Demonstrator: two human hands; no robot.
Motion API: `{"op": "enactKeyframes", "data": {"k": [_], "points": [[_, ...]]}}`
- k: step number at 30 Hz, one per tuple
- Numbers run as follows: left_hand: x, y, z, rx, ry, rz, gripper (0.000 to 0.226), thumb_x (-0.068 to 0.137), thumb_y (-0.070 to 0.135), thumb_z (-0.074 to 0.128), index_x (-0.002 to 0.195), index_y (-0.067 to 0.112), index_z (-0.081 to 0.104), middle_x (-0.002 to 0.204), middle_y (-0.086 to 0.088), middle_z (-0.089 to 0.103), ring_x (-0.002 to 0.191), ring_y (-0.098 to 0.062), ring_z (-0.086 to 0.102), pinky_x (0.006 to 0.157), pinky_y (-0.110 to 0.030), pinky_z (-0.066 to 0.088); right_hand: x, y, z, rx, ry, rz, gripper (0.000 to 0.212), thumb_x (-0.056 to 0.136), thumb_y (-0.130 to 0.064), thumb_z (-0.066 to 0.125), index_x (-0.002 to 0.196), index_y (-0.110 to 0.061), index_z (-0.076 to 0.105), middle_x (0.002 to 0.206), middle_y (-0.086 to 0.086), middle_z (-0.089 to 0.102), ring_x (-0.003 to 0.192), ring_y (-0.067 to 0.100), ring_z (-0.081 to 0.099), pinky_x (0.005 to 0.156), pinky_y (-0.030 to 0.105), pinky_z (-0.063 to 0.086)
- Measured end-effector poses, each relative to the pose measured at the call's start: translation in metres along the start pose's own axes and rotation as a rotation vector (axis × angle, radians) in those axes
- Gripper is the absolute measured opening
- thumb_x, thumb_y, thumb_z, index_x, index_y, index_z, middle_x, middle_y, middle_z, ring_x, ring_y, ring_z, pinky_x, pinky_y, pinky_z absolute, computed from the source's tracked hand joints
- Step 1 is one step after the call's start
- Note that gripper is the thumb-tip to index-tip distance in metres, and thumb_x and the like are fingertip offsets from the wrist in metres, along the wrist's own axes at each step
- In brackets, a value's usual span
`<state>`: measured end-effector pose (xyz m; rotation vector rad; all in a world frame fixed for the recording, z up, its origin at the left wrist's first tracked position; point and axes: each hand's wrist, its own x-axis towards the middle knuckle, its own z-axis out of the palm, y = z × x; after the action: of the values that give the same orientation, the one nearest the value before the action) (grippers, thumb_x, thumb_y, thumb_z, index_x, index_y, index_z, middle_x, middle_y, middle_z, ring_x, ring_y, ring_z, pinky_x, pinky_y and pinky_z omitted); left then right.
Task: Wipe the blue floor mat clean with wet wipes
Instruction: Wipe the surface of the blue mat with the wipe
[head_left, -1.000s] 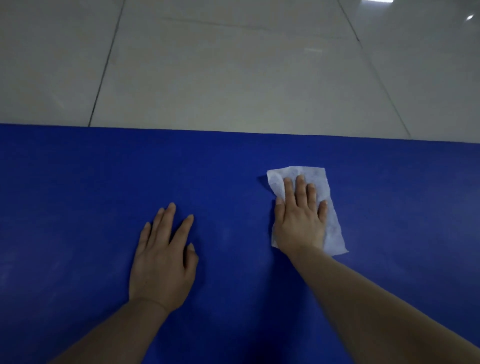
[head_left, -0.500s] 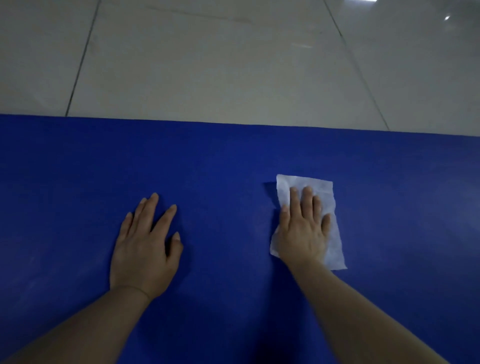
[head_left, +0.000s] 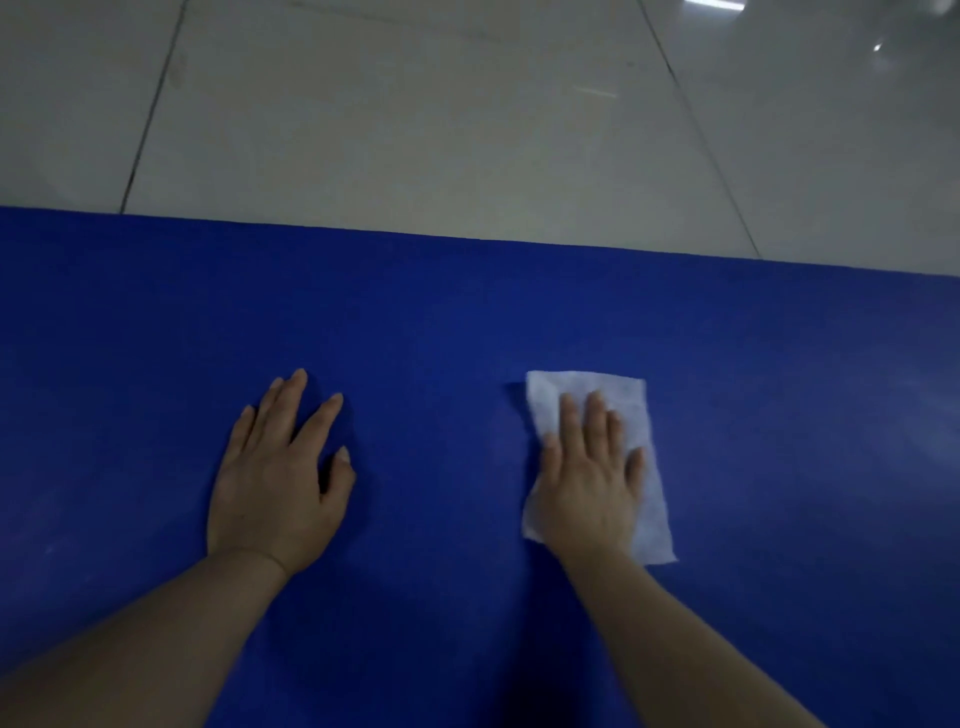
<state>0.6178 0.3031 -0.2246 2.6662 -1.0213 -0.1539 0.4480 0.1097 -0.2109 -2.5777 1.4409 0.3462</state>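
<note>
The right hand lies flat with straight fingers pressing the white wet wipe onto the blue floor mat, right of frame centre. The left hand, left of centre, rests palm-down on the mat with fingers spread, holding nothing. Pale floor tiles fill the upper frame.

Left hand: lying palm-down, fingers straight and spread.
Right hand: pressing flat, fingers straight and together.
Forearms: both reaching forward, bare.
</note>
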Motion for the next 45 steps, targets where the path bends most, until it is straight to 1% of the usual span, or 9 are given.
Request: {"op": "enactKeyframes", "data": {"k": [6, 10, 13, 20, 27, 32, 36, 40, 45], "points": [[-0.001, -0.001, 0.0, -0.001, -0.001, 0.003, 0.064, 0.089, 0.044, 0.024, 0.14, 0.013, 0.047, 0.156, -0.011, 0.026, 0.145, -0.022, 0.019, 0.118, -0.035, 0.008, -0.026, -0.037, 0.007, 0.039, 0.002, -0.106, 0.059, 0.087, -0.048, -0.015, 0.141, -0.029, -0.026, 0.152, 0.001, -0.031, 0.144, 0.024, -0.02, 0.115, 0.049, -0.012], [0.001, -0.002, 0.001, 0.022, -0.013, 0.007, 0.066, 0.087, 0.044, 0.024, 0.139, 0.012, 0.048, 0.155, -0.013, 0.026, 0.144, -0.025, 0.021, 0.117, -0.039, 0.012, -0.07, -0.08, 0.023, 0.085, 0.018, -0.401, 0.055, 0.101, -0.044, 0.007, 0.149, -0.024, 0.027, 0.157, 0.005, 0.022, 0.144, 0.024, 0.02, 0.111, 0.048, 0.013], [0.0, -0.003, 0.001, 0.021, -0.007, 0.01, 0.065, 0.088, 0.044, 0.024, 0.139, 0.012, 0.047, 0.155, -0.012, 0.026, 0.144, -0.025, 0.021, 0.117, -0.039, 0.012, -0.058, -0.06, 0.024, 0.035, 0.05, -0.45, 0.053, 0.102, -0.042, 0.011, 0.145, -0.025, 0.038, 0.154, 0.003, 0.031, 0.14, 0.021, 0.031, 0.108, 0.049, 0.018], [0.0, -0.001, 0.002, 0.022, 0.002, 0.003, 0.065, 0.089, 0.045, 0.023, 0.141, 0.013, 0.045, 0.156, -0.01, 0.024, 0.145, -0.023, 0.019, 0.118, -0.04, 0.012, -0.012, 0.011, -0.002, 0.098, -0.034, 0.166, 0.051, 0.097, -0.044, 0.0, 0.138, -0.031, -0.027, 0.156, -0.002, -0.027, 0.144, 0.017, -0.02, 0.118, 0.048, -0.008], [0.001, -0.003, 0.002, 0.021, -0.003, 0.005, 0.067, 0.086, 0.044, 0.023, 0.141, 0.012, 0.045, 0.156, -0.012, 0.025, 0.144, -0.025, 0.02, 0.117, -0.042, 0.014, -0.079, -0.082, 0.024, 0.117, 0.038, -0.392, 0.056, 0.101, -0.046, 0.01, 0.143, -0.024, 0.038, 0.152, 0.006, 0.034, 0.139, 0.025, 0.031, 0.111, 0.053, 0.024], [0.0, -0.001, 0.002, 0.007, 0.007, 0.005, 0.066, 0.088, 0.045, 0.023, 0.141, 0.012, 0.045, 0.156, -0.011, 0.025, 0.145, -0.024, 0.019, 0.118, -0.042, 0.014, -0.053, -0.023, 0.022, -0.01, 0.061, -0.318, 0.058, 0.095, -0.04, 0.015, 0.148, -0.022, 0.03, 0.156, 0.005, 0.024, 0.141, 0.024, 0.03, 0.112, 0.053, 0.025], [0.0, -0.001, 0.001, 0.0, 0.011, 0.001, 0.066, 0.088, 0.045, 0.023, 0.141, 0.012, 0.045, 0.156, -0.011, 0.025, 0.145, -0.024, 0.019, 0.119, -0.041, 0.013, -0.033, 0.015, 0.012, 0.067, 0.018, 0.017, 0.067, 0.082, -0.051, -0.018, 0.145, -0.029, -0.017, 0.152, -0.004, -0.027, 0.145, 0.017, -0.016, 0.118, 0.047, -0.006], [0.001, 0.0, 0.0, -0.002, 0.01, 0.004, 0.067, 0.087, 0.045, 0.023, 0.141, 0.012, 0.046, 0.156, -0.012, 0.025, 0.145, -0.025, 0.019, 0.118, -0.042, 0.013, -0.076, -0.04, 0.025, 0.061, 0.083, -0.211, 0.061, 0.099, -0.047, 0.002, 0.148, -0.022, 0.029, 0.156, 0.008, 0.023, 0.141, 0.027, 0.026, 0.108, 0.052, 0.017], [0.001, 0.0, 0.0, -0.005, 0.014, 0.0, 0.066, 0.087, 0.044, 0.024, 0.141, 0.012, 0.046, 0.156, -0.012, 0.025, 0.144, -0.025, 0.019, 0.117, -0.041, 0.012, -0.104, -0.049, 0.033, 0.012, 0.078, -0.48, 0.055, 0.1, -0.048, 0.012, 0.144, -0.025, 0.036, 0.153, 0.003, 0.032, 0.139, 0.022, 0.033, 0.105, 0.049, 0.02]]}}
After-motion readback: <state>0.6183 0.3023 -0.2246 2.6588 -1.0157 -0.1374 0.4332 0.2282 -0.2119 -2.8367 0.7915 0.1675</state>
